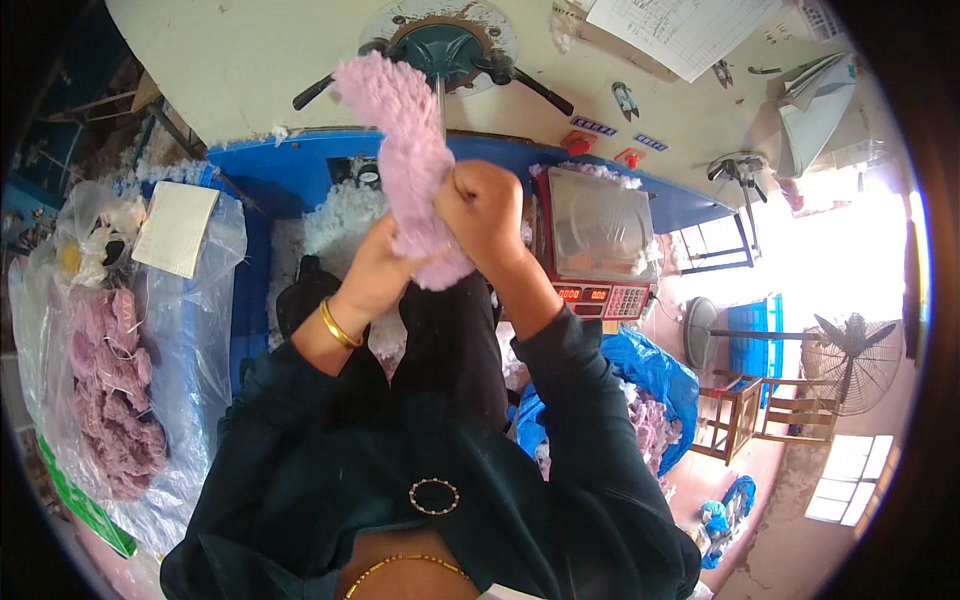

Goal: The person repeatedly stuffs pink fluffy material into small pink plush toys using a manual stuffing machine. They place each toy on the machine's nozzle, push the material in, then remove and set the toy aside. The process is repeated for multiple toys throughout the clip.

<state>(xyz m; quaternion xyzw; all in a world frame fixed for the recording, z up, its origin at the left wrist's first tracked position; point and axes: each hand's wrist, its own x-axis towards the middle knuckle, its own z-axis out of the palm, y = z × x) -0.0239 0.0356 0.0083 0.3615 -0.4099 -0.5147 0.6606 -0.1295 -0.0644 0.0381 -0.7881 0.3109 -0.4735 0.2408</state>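
A long, fuzzy pink plush piece [408,165] is gripped between my two hands, in front of the work machine. My left hand [378,262] is closed round its lower left side, with a gold bangle at the wrist. Curled into a fist, my right hand [482,208] grips its right side. The plush's upper end bends to the left, beside a dark green metal fitting [438,52] with black handles. A thin metal tube [440,105] runs down from that fitting and passes out of sight by the plush. Whether the tube enters the plush is hidden.
White fluff [345,225] lies beyond my left hand. A red digital scale [600,225] stands at right, above a blue bag [665,365] of pink pieces. At left, more pink plush [112,390] lies on clear plastic. Paper sheets [680,30] and small snips [625,100] rest on the tabletop.
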